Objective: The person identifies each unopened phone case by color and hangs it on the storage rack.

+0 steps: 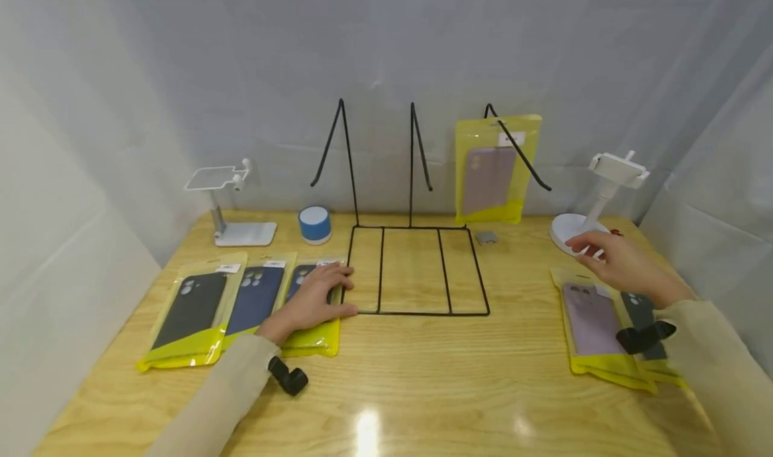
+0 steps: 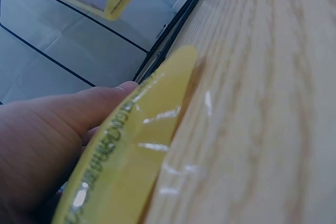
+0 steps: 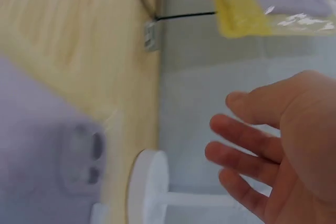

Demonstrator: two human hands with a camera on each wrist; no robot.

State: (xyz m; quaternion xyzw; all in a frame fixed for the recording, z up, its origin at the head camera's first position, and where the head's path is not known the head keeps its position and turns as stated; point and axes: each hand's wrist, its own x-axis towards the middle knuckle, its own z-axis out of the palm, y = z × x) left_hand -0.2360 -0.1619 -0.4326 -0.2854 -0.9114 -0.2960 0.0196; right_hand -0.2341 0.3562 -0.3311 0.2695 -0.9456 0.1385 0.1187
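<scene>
Resting on a packaged case, left hand borders the wire rack.

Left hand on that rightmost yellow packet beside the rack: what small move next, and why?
Probably curl the fingers under the packet's edge and lift it. The left hand lies flat on the yellow packet, which sits beside the wire rack. One packet already hangs on the rack's right hook; the other two hooks are bare. The right hand hovers open near the white stand.

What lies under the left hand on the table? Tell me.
The left hand rests flat on a yellow-packaged phone case, rightmost of three. The case's middle is covered by the fingers; only its edges show.
</scene>
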